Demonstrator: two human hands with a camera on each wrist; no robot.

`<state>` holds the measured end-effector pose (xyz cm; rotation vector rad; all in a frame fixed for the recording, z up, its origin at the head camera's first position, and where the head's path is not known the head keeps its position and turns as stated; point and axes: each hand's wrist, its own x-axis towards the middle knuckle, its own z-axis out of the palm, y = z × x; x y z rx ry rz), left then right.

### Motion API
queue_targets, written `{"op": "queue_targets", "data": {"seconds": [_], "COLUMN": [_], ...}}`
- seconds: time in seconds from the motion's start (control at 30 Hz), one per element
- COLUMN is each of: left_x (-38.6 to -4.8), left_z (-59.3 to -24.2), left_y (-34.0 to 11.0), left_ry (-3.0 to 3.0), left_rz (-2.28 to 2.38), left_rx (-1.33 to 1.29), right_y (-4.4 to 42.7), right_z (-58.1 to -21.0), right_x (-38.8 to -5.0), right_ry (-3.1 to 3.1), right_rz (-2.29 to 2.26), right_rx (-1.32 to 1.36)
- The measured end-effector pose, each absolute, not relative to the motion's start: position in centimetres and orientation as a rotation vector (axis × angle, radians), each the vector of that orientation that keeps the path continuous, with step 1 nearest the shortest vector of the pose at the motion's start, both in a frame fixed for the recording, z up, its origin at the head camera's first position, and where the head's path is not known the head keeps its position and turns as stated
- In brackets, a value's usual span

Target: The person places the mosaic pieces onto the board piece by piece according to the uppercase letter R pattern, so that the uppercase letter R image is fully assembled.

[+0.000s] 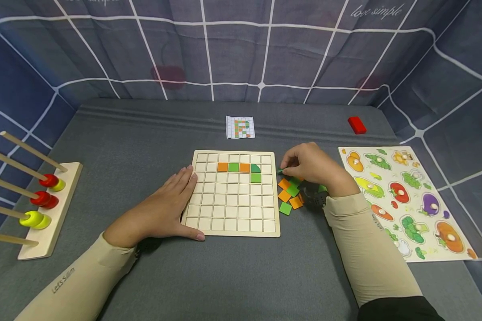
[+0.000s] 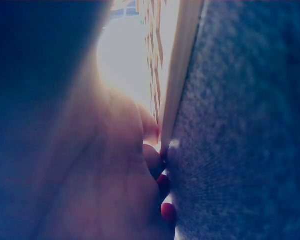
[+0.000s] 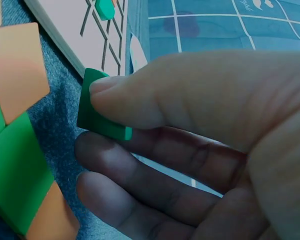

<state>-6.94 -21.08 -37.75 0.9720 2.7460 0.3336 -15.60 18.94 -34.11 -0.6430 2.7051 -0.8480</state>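
Bracing the board [image 1: 217,211] at its near-left corner, the left hand [image 1: 164,205] lies flat with fingers straight along the left edge and the thumb at the near edge, probably to keep it from sliding. The right hand [image 1: 311,165] pinches a green tile [image 3: 90,110] between thumb and fingertips, just beyond the board's right edge; the thumb presses on its face, a hold that seems to suit so thin a piece. Loose tiles [image 1: 284,195], orange and green, lie beside that edge, within easy reach, it seems. The card [image 1: 240,127] lies beyond the far edge, where its coloured grid faces the person, presumably for looking at. On the board, a short row of tiles [image 1: 234,167] ends at a green one with a rounded corner, another below it. The right hand and wrist cover part of the pile, so its count is unclear, and the thumb hides much of the pinched tile's outline. Glare washes out much of the left wrist view, while the peg stand's [image 1: 64,214] rods run partly out of the head view.
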Motion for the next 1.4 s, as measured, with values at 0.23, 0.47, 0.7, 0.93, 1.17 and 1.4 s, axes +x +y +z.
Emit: {"op": "queue_targets", "data": {"seconds": [0.23, 0.47, 0.7, 0.93, 1.17, 1.4], "left_x": [-6.9, -6.8, -6.8, -6.8, -6.8, -6.8], "left_z": [-37.6, -37.6, -37.6, -37.6, -37.6, -37.6], "left_y": [-21.0, -21.0, -21.0, -21.0, -20.9, -21.0], "left_ry": [2.746, 2.743, 2.744, 2.742, 2.744, 2.745], "left_rz": [0.345, 0.342, 0.332, 0.333, 0.335, 0.335], "left_rx": [0.969, 0.965, 0.965, 0.957, 0.952, 0.960], "right_y": [18.4, 17.5, 16.8, 15.8, 15.0, 14.3], "right_z": [-33.8, -33.6, -33.6, -33.6, -33.6, -33.8], "right_x": [-15.3, -15.0, -14.7, -14.3, -14.0, -13.8], "right_ry": [2.720, 2.675, 2.653, 2.578, 2.546, 2.505], "right_rz": [-0.853, -0.937, -0.955, -0.974, -0.949, -0.947], "right_rx": [-0.724, -0.836, -0.858, -0.943, -1.061, -1.132]}}
